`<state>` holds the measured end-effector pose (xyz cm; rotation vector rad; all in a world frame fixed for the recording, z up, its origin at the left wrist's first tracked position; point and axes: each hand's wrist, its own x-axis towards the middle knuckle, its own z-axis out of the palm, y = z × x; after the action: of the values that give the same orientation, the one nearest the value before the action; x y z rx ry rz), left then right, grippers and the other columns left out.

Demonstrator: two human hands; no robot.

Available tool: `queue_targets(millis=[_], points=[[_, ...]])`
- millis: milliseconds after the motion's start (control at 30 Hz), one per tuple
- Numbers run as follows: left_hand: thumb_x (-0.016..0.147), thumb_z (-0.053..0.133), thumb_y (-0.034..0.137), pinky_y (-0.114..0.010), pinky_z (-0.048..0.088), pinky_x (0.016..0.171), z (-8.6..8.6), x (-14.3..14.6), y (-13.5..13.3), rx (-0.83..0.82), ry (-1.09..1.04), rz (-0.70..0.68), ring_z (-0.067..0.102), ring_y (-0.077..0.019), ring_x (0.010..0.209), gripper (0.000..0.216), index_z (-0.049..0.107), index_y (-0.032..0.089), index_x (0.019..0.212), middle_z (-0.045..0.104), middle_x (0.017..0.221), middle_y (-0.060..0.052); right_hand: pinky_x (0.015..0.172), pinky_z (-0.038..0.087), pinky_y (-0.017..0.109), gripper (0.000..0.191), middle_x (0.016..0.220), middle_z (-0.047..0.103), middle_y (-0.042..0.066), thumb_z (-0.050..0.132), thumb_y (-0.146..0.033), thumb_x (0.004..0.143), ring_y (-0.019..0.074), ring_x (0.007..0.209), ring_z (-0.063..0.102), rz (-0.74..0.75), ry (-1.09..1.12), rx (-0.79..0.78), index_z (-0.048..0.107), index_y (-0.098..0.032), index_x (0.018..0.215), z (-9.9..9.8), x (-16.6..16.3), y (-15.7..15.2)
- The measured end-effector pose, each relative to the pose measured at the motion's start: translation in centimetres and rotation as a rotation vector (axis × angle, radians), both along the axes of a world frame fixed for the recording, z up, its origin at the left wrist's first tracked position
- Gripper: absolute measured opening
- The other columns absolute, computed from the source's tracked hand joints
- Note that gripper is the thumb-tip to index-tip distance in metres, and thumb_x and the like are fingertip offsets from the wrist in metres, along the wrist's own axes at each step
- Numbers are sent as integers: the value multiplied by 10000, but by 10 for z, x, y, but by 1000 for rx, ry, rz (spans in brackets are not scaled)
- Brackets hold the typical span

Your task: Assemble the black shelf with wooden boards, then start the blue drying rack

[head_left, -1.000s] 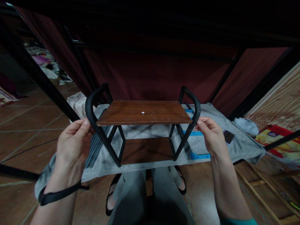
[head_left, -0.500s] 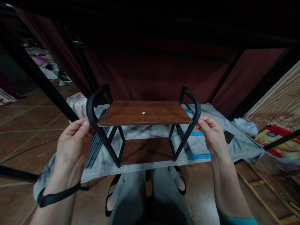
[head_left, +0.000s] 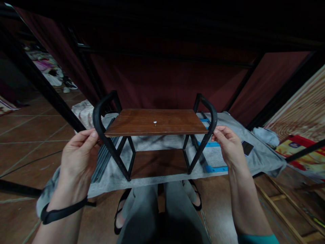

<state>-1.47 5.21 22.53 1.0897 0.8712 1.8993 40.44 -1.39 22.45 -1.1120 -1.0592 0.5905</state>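
left hand [head_left: 78, 156]: bare, black wrist strap [head_left: 61, 212] | right hand [head_left: 228, 145]: bare, teal sleeve [head_left: 256, 239] | also: grey trousers [head_left: 157, 210], black strappy sandals [head_left: 118, 212]

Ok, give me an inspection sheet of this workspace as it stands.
Surface: grey cloth spread on tiled floor.
Job's things: small two-tier shelf, black frame, brown boards, standing on the cloth.
Clutter: blue brackets, black rods, dark card, white rag.
Hands: left hand grips left frame; right hand grips right frame.
Cables: nothing seen.
Surroundings: dark red panels behind, clothes pile far left, wooden slats right.
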Motion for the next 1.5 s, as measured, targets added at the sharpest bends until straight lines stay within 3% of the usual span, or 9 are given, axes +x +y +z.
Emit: queue_targets(millis=[333, 667, 1000, 1233, 1500], points=[[723, 779, 169, -268, 542, 777, 4, 2, 1, 34, -29, -14, 649, -119, 768, 131, 741, 165, 849, 713, 828, -11, 640, 455, 261, 210, 797, 627, -15, 719, -395, 791, 108, 654, 543, -16, 9, 10, 680, -236, 921, -2, -4, -8], [667, 808, 163, -292, 540, 787, 1, 0, 1, -23, -13, 8, 657, -146, 810, 188, 740, 166, 843, 721, 822, -17, 623, 426, 248, 170, 687, 595, -30, 720, -384, 793, 106, 627, 519, -8, -7, 9, 676, -231, 852, 2, -3, -1], [683, 802, 173, -267, 528, 758, 4, 2, -2, -10, -21, 12, 639, -121, 759, 179, 745, 167, 853, 708, 815, -16, 620, 461, 264, 225, 751, 609, -18, 729, -411, 771, 117, 642, 542, -31, -20, -3, 675, -237, 903, -1, -4, -5], [665, 825, 183, -331, 538, 812, 1, 0, 1, -25, -2, 33, 655, -155, 802, 186, 745, 161, 832, 723, 822, -22, 618, 458, 263, 226, 721, 605, -22, 730, -422, 769, 117, 632, 539, -38, -39, 1, 672, -234, 880, -1, -2, -2], [628, 830, 152, -284, 533, 806, 4, 2, 0, -35, -16, 39, 656, -133, 778, 205, 749, 163, 816, 724, 785, -10, 625, 449, 263, 201, 707, 601, -21, 713, -413, 787, 120, 634, 534, -35, -59, 9, 670, -229, 855, 4, -3, 0]])
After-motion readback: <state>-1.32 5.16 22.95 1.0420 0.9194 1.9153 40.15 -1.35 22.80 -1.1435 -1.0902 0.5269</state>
